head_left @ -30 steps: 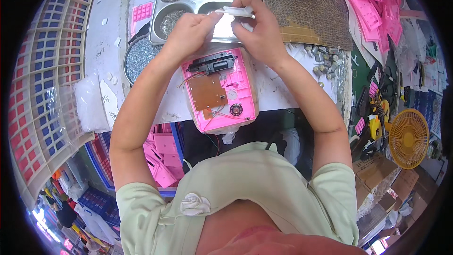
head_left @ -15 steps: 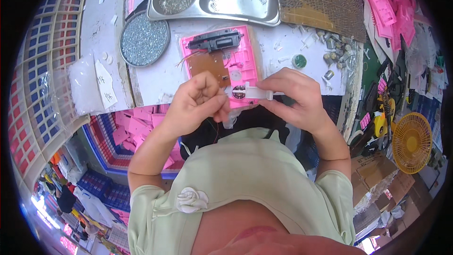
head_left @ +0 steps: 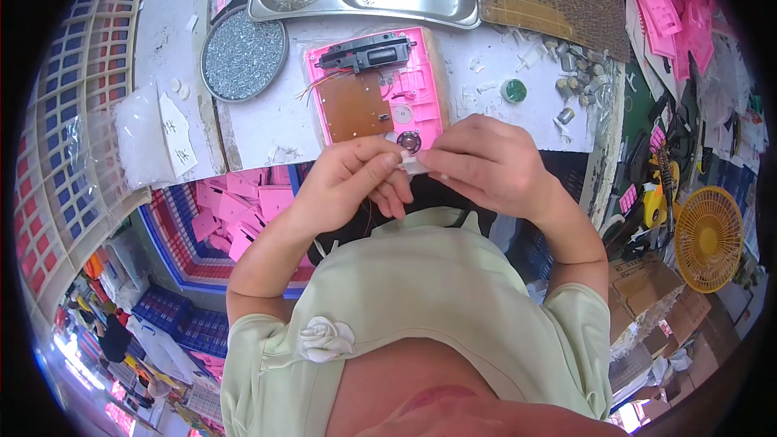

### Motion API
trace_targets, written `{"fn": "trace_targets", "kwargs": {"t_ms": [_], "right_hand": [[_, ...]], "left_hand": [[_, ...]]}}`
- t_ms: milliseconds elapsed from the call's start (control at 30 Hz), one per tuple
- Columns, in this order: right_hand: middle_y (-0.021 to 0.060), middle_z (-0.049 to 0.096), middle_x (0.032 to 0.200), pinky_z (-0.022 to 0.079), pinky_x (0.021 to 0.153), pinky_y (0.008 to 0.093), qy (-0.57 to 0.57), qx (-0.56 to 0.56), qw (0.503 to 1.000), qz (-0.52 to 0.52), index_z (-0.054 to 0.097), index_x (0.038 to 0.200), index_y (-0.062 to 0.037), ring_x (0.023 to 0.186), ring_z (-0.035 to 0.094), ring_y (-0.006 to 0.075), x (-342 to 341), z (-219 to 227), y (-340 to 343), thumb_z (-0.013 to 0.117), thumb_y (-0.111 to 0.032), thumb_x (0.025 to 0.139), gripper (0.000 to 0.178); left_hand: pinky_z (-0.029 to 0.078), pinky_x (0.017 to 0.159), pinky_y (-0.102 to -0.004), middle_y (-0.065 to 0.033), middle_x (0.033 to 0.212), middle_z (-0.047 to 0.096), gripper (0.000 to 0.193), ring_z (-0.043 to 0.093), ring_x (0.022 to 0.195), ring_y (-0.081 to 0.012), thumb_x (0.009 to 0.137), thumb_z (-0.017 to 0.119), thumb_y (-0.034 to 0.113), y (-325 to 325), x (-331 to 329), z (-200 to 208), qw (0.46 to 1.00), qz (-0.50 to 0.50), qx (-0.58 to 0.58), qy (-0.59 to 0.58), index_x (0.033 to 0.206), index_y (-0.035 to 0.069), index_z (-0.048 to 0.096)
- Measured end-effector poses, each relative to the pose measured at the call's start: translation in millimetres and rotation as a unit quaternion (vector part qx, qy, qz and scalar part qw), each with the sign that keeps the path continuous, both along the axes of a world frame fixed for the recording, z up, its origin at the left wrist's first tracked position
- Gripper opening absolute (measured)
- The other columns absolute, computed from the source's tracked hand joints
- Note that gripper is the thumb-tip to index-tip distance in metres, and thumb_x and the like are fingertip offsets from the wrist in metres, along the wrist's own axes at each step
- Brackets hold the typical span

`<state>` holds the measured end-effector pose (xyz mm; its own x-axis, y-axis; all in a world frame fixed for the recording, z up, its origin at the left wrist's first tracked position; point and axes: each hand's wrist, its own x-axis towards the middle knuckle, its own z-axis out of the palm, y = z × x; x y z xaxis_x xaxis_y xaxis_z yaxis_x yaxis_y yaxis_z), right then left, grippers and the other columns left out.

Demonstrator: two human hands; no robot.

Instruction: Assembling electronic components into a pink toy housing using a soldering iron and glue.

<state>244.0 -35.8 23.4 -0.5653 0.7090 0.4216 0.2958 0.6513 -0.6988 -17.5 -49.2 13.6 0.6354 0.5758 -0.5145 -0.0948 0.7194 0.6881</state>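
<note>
Both hands meet just in front of the lower edge of a pink plastic casing (head_left: 429, 85). Between them is a small white plastic part (head_left: 413, 164), mostly covered by fingers. My right hand (head_left: 494, 158) grips it with thumb and fingertips. My left hand (head_left: 352, 178) pinches its left end between thumb and index finger, the other fingers curled. In the casing lie a brown circuit board (head_left: 348, 109), a black mechanism (head_left: 368, 54) with thin wires at its left, and a round dark disc (head_left: 409, 142) close to my fingertips.
A round dish of small metal screws (head_left: 243, 55) stands left, a steel compartment tray (head_left: 409, 18) at the back. Right of the casing are a small green-filled container (head_left: 513, 91) and several small metal motors (head_left: 571, 81). A blue-and-red crate (head_left: 182, 255) of pink parts sits below the table's left.
My right hand has turned and drawn the white part toward me, covering more of it. The left hand has moved in to meet it. The table has shifted slightly up in view.
</note>
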Motion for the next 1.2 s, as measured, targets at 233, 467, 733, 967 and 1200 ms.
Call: {"fn": "trace_targets", "kwargs": {"t_ms": [233, 467, 733, 967, 1200], "right_hand": [[0.0108, 0.076, 0.1, 0.054, 0.071, 0.032, 0.179, -0.27, 0.944, -0.058, 0.077, 0.107, -0.0008, 0.085, 0.07, 0.0225, 25, -15, -17, 0.083, 0.001, 0.076, 0.032], [0.0113, 0.077, 0.099, 0.054, 0.071, 0.0313, 0.2, -0.232, 0.949, -0.074, 0.077, 0.107, 0.0003, 0.083, 0.069, 0.0216, 40, -10, -24, 0.083, 0.001, 0.076, 0.032], [0.0153, 0.075, 0.099, 0.054, 0.077, 0.0343, 0.146, -0.244, 0.954, -0.096, 0.075, 0.107, 0.0039, 0.086, 0.07, 0.0242, 43, -9, -18, 0.083, 0.005, 0.073, 0.035], [0.0166, 0.076, 0.104, 0.053, 0.084, 0.0342, 0.075, -0.246, 0.957, -0.135, 0.074, 0.109, 0.0047, 0.092, 0.071, 0.0242, 46, -9, -5, 0.08, 0.006, 0.075, 0.034], [0.0156, 0.076, 0.105, 0.053, 0.084, 0.0337, 0.049, -0.218, 0.963, -0.148, 0.075, 0.11, 0.0032, 0.093, 0.071, 0.0232, 47, -14, 1, 0.08, 0.005, 0.077, 0.033]], "left_hand": [[0.054, 0.058, -0.0363, -0.0141, 0.068, 0.068, 0.019, 0.071, 0.064, -0.0249, 0.095, 0.067, 0.02, 51, 33, 15, 0.785, -0.077, 0.52, 0.33, 0.1, 0.001, 0.07], [0.053, 0.054, -0.0437, -0.011, 0.07, 0.069, 0.011, 0.069, 0.062, -0.0322, 0.091, 0.07, 0.019, 45, 62, -9, 0.589, -0.204, 0.619, 0.478, 0.091, 0.009, 0.068], [0.056, 0.063, -0.0468, -0.0152, 0.072, 0.071, 0.016, 0.071, 0.07, -0.0357, 0.089, 0.072, 0.021, 56, 67, -14, 0.658, -0.132, 0.578, 0.464, 0.086, 0.005, 0.07], [0.056, 0.067, -0.049, -0.0193, 0.072, 0.069, 0.017, 0.07, 0.071, -0.0388, 0.088, 0.071, 0.019, 61, 63, -14, 0.692, -0.123, 0.571, 0.425, 0.085, 0.002, 0.069], [0.055, 0.069, -0.0493, -0.0183, 0.074, 0.07, 0.017, 0.071, 0.074, -0.0381, 0.088, 0.071, 0.02, 69, 58, -7, 0.735, -0.151, 0.536, 0.387, 0.087, 0.002, 0.07]]}}
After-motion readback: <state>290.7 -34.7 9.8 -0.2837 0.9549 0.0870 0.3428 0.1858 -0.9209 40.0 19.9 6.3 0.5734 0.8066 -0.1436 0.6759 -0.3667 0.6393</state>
